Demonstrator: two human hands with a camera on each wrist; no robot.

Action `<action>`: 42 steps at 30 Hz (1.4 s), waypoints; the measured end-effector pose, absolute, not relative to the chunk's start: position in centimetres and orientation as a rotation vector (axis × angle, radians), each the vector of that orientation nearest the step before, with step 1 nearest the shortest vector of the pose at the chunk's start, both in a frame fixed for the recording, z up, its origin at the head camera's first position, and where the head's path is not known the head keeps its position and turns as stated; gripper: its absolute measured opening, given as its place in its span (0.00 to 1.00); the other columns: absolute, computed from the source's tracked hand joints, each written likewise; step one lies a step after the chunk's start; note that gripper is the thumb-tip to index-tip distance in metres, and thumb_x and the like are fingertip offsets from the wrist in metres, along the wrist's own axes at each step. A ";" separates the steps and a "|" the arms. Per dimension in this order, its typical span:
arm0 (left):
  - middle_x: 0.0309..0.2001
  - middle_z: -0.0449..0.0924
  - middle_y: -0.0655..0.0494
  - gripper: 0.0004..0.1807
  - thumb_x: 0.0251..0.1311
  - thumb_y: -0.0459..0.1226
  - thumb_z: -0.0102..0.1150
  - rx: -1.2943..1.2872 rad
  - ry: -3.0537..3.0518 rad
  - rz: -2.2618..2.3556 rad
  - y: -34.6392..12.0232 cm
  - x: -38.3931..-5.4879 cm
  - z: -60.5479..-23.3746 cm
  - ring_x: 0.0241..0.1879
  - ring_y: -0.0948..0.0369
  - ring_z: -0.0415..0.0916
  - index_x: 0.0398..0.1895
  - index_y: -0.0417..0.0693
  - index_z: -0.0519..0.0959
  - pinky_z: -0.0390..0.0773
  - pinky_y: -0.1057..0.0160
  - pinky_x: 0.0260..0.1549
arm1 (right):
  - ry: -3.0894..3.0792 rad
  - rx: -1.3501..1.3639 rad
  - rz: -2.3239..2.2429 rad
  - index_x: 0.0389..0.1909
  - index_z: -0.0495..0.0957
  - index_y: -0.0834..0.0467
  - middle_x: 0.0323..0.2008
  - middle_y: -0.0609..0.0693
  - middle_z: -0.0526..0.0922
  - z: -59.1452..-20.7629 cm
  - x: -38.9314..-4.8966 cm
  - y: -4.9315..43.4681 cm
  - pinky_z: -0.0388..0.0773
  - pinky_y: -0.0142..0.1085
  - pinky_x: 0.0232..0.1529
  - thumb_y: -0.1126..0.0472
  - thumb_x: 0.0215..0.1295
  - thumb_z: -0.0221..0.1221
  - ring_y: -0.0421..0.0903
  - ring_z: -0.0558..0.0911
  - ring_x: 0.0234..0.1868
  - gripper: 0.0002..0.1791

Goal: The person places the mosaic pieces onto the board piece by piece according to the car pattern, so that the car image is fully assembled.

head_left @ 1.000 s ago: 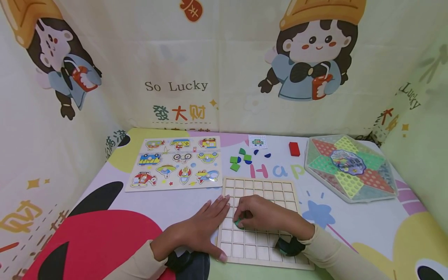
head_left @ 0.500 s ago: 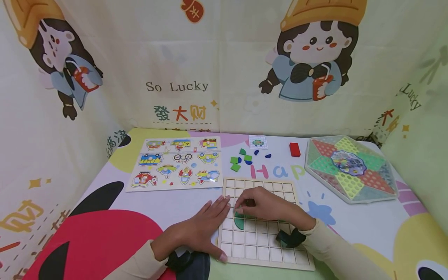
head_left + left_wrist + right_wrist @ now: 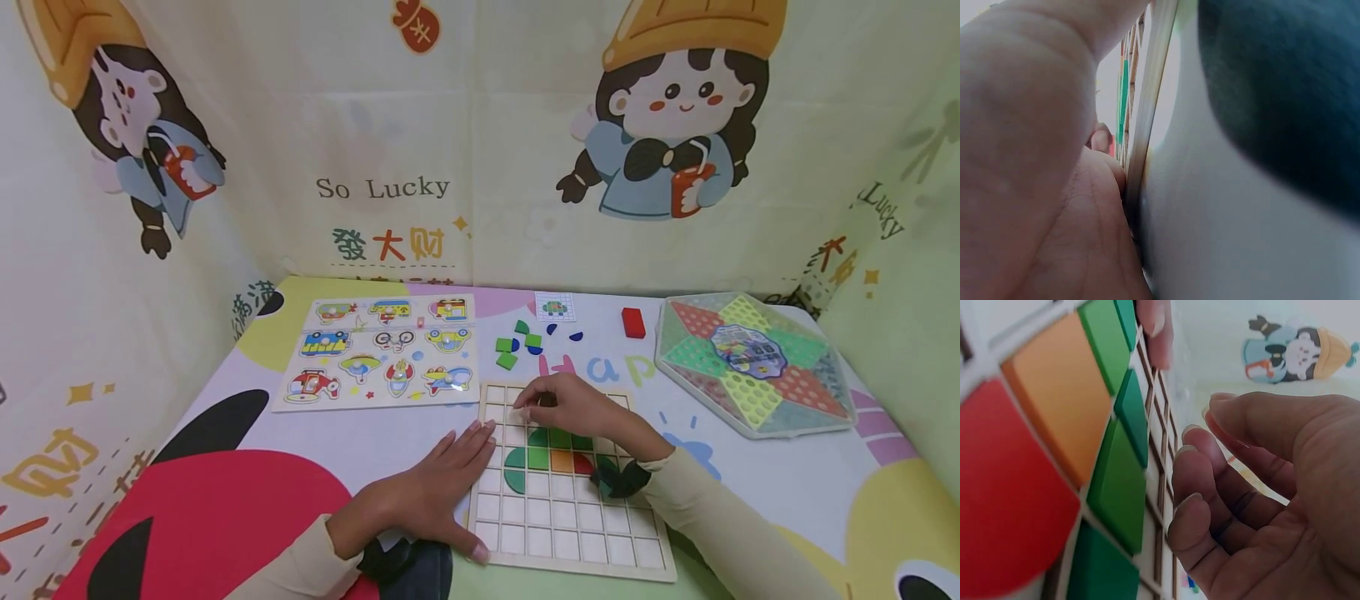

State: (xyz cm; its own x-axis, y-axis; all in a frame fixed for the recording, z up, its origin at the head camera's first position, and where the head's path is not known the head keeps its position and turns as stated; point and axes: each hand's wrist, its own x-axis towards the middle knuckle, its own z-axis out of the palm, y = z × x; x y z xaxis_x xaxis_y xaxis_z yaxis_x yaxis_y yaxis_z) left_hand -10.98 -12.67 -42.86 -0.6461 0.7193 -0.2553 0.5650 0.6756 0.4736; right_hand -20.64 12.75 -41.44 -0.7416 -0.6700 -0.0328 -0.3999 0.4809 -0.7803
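Observation:
A wooden grid board (image 3: 573, 570) lies in front of the person, with coloured tiles in its cells. My left hand (image 3: 431, 487) rests with straight fingers along the board's left edge. Above the upper part of the board is my right hand (image 3: 570, 407), fingers loosely bent and nothing between them in the right wrist view. Below it sit rounded dark green tiles (image 3: 514, 481), a green square tile (image 3: 1116, 487), an orange square tile (image 3: 561, 461) and a red rounded tile (image 3: 1010, 500). The right wrist strap hides the tiles at the right end.
Behind the board lie loose green squares (image 3: 506, 361), blue half-round pieces (image 3: 576, 337) and a small pattern card (image 3: 555, 307). A vehicle puzzle board (image 3: 375, 396) stands left, a red block (image 3: 633, 322) back right, and a hexagonal game box (image 3: 750, 358) far right.
My right hand has moved up and away from the rounded green tile it was pinching, uncovering the row of tiles. My left hand has stayed on the board's edge.

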 end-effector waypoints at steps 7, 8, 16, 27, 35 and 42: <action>0.78 0.29 0.57 0.67 0.42 0.72 0.59 1.005 2.460 0.504 -12.7 -11.0 -43.0 0.75 0.57 0.24 0.78 0.47 0.43 0.35 0.43 0.69 | 2.455 -0.751 -1.184 0.42 0.85 0.55 0.36 0.44 0.84 -41.9 -21.9 13.3 0.73 0.37 0.39 0.63 0.67 0.61 0.44 0.77 0.33 0.07; 0.78 0.29 0.57 0.67 0.42 0.72 0.59 1.009 2.460 0.505 -12.7 -11.0 -43.0 0.75 0.57 0.24 0.78 0.47 0.43 0.35 0.43 0.69 | 2.463 -0.745 -1.196 0.42 0.85 0.56 0.35 0.45 0.84 -42.0 -22.2 13.4 0.73 0.37 0.40 0.64 0.67 0.61 0.45 0.77 0.33 0.07; 0.78 0.30 0.56 0.67 0.43 0.71 0.60 1.011 2.459 0.517 -12.7 -10.9 -42.8 0.75 0.56 0.25 0.78 0.46 0.43 0.35 0.43 0.69 | 2.548 -0.630 -1.256 0.43 0.85 0.58 0.34 0.48 0.82 -42.0 -24.1 14.1 0.76 0.36 0.38 0.64 0.67 0.61 0.48 0.77 0.35 0.07; 0.78 0.30 0.56 0.67 0.43 0.71 0.60 1.021 2.464 0.518 -12.7 -10.9 -42.8 0.75 0.56 0.25 0.78 0.46 0.43 0.35 0.43 0.69 | 2.647 -0.416 -1.302 0.45 0.84 0.60 0.42 0.52 0.83 -42.2 -26.2 13.9 0.76 0.32 0.29 0.63 0.67 0.61 0.50 0.77 0.38 0.09; 0.78 0.30 0.56 0.66 0.43 0.71 0.60 1.018 2.463 0.525 -12.7 -10.9 -42.8 0.75 0.56 0.25 0.78 0.45 0.43 0.35 0.43 0.69 | 2.673 -0.323 -1.349 0.54 0.80 0.59 0.48 0.53 0.81 -42.3 -27.7 13.3 0.79 0.37 0.45 0.60 0.68 0.61 0.50 0.77 0.46 0.15; 0.78 0.29 0.57 0.67 0.43 0.71 0.60 1.006 2.460 0.524 -12.7 -10.9 -42.8 0.75 0.56 0.25 0.78 0.46 0.43 0.35 0.43 0.69 | 2.678 -0.302 -1.314 0.59 0.78 0.58 0.51 0.54 0.79 -42.6 -28.9 12.6 0.78 0.39 0.46 0.56 0.66 0.63 0.52 0.75 0.49 0.22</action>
State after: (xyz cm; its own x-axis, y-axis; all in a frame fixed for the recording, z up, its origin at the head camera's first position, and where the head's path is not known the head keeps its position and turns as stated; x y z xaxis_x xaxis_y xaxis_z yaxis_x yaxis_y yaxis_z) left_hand -10.87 -12.74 -42.76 -0.6444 0.7248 -0.2439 0.5625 0.6653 0.4909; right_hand -28.86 12.57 -42.57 -0.9695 -0.2418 -0.0399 -0.1163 0.5975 -0.7934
